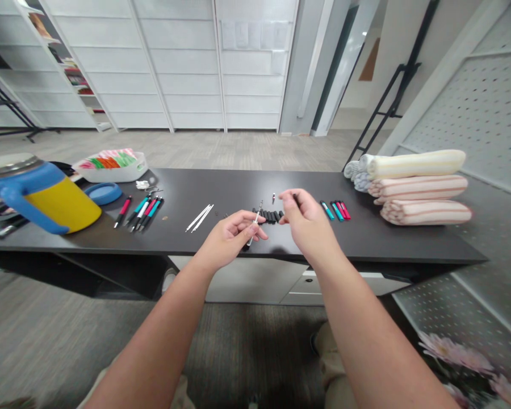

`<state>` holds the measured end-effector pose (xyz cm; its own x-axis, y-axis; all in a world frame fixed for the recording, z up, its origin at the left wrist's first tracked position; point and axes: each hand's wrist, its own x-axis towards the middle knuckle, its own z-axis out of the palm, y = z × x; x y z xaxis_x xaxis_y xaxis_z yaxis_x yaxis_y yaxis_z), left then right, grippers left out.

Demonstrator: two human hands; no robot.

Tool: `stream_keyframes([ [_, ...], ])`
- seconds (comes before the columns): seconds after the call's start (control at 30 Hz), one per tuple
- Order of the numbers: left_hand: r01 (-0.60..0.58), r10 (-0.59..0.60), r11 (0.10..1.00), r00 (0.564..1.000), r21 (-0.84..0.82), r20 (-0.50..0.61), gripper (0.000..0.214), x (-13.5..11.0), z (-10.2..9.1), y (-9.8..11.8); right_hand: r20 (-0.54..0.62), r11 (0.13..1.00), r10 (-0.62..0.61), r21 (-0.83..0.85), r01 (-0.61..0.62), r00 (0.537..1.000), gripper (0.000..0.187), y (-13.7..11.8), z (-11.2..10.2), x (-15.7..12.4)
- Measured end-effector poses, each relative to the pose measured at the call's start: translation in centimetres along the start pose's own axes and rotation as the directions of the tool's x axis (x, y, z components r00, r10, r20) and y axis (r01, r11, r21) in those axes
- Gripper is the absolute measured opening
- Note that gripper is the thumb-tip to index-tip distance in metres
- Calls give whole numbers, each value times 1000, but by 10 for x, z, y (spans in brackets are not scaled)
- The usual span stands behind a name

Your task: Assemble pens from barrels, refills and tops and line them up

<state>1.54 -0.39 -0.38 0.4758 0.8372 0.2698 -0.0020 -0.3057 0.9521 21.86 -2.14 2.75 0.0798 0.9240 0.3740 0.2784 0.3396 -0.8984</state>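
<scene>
My left hand [234, 236] is closed in a pinch round a slim white pen refill [256, 220], which tilts up with a metallic tip at its top. To its right my right hand [303, 213] is raised above the desk, closed on a small black pen part [296, 197] that the fingers partly cover. Between and behind the hands lies a row of short black pen pieces [271, 217]. A small metallic pen tip [273, 197] stands beyond the row. Two or so white refills [200, 218] lie to the left of my left hand.
Assembled-looking pens [145, 213] lie at left, coloured barrels [339, 210] at right. On the black desk [221, 184] also stand a blue-yellow mug [55, 196], a blue lid [104, 193], a white basket [132, 170] of colourful packets and rolled towels [421, 187].
</scene>
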Motion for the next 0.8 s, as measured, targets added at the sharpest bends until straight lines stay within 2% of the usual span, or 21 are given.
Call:
stream_keyframes([
  [0.07,-9,9,1000,1000,-24,8,38,1,-1,-2,130,998,38,-60,-30,991,39,-2,2,-3],
  [0.17,-5,7,998,999,-61,38,36,1,-2,-5,222,995,63,-84,-46,973,35,-6,6,-6],
  [0.37,64,-62,997,997,-48,47,42,1,-3,-5,146,993,101,-70,-92,984,39,-5,9,-4],
  [0.57,109,-108,994,991,-13,84,35,1,-3,-3,94,995,84,-63,-78,992,39,-2,10,-5],
  [0.8,62,-57,996,995,-61,80,37,2,-4,-3,160,995,89,-58,-81,983,39,-3,12,-6],
])
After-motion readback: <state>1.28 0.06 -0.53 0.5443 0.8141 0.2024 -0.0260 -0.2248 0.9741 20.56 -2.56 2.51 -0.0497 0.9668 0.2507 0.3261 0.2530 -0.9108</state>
